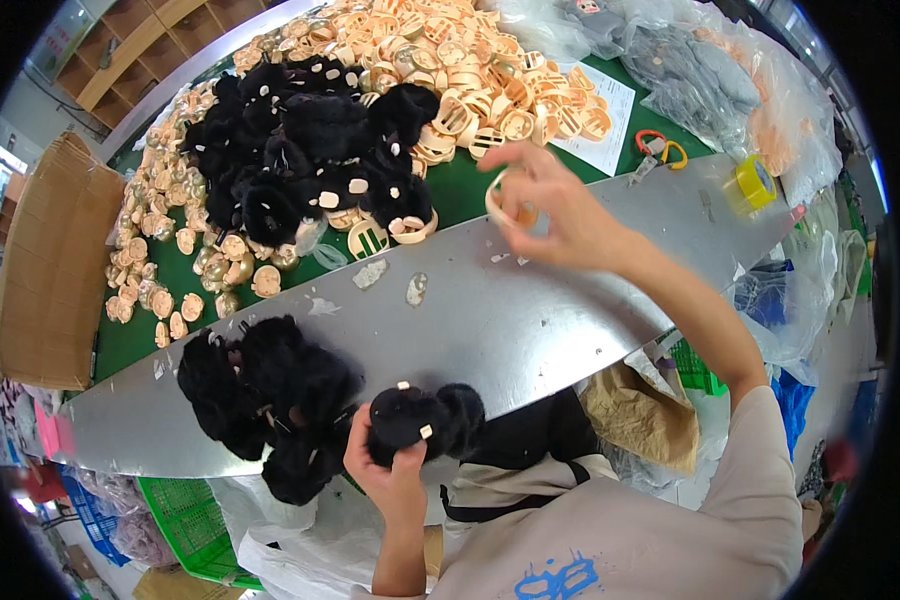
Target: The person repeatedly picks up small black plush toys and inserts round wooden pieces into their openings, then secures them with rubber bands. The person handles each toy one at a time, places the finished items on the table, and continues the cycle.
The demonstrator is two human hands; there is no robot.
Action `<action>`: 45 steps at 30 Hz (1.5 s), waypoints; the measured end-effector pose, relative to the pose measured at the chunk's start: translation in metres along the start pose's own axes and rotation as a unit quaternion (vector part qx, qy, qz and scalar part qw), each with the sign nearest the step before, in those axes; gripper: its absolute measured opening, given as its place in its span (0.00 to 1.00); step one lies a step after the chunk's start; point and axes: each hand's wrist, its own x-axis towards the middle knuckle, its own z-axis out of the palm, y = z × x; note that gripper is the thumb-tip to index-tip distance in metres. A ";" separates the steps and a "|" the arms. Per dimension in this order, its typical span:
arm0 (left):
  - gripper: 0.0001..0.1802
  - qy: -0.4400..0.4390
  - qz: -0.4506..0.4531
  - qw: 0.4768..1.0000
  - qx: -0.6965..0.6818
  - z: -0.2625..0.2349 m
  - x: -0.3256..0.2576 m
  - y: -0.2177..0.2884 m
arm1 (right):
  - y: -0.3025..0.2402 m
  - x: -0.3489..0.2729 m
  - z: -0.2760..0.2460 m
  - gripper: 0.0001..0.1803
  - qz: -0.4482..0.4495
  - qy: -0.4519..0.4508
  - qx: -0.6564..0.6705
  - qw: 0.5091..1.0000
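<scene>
My left hand [392,482], low in the middle, grips a black furry plush piece [402,415] with small cream tabs sticking out of it. My right hand [565,215] is raised over the far part of the grey metal strip [470,310]. Between its thumb and fingers is a peach-coloured plastic ring-shaped part [494,203], partly hidden by the fingers. Left of my left hand lies a bunch of black plush pieces [270,390] on the strip's near edge. More black plush pieces [310,130] are piled farther back, some with cream plastic bits on them.
Peach plastic parts [460,50] heap up across the green tabletop [460,185]. A cardboard box [55,270] stands at left. On the right are orange-handled scissors [658,150], yellow tape [755,183] and plastic bags [690,75]. A green basket [190,525] sits below the table.
</scene>
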 end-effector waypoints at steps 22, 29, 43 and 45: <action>0.15 -0.227 0.134 0.951 0.162 0.018 -0.042 0.005 | -0.137 -0.069 0.069 0.11 0.003 0.095 0.028 0.995; 0.21 -0.170 0.116 0.963 0.175 0.024 -0.056 -0.003 | -0.141 -0.077 0.055 0.17 -0.033 0.058 0.108 0.992; 0.12 -0.210 -0.083 0.971 -0.073 0.010 -0.017 -0.026 | -0.133 -0.097 0.069 0.20 0.108 0.046 0.210 0.971; 0.11 -0.230 -0.141 0.945 -0.187 0.009 -0.018 -0.021 | -0.135 -0.103 0.060 0.21 0.214 0.024 0.240 0.947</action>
